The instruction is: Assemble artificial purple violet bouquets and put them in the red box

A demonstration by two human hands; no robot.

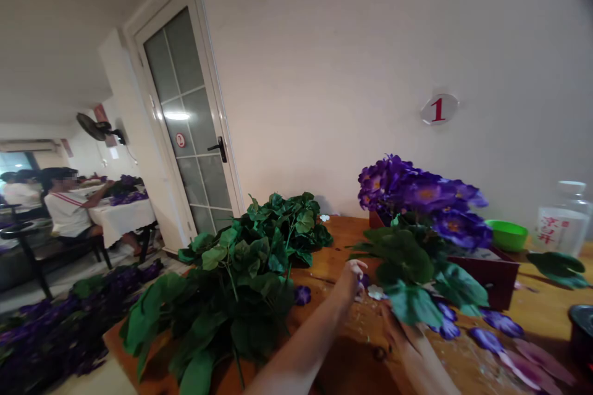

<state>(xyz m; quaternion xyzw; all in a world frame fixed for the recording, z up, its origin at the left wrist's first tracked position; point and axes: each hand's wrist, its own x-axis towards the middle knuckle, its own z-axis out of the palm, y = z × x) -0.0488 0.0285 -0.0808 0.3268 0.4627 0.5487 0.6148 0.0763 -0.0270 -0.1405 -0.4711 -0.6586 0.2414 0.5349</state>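
Flower bunch just beyond the right hand, fingers partly under leaves, grip impossible to tell; left hand curled nearby, hold unclear; leaves partly block the box, bowl behind, leafy stems crowding left.

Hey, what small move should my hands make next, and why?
Perhaps move your left hand slightly right to the white flower piece: it lies between both hands, near your left fingers. Your right hand is close by the green leaves, its grip unclear.
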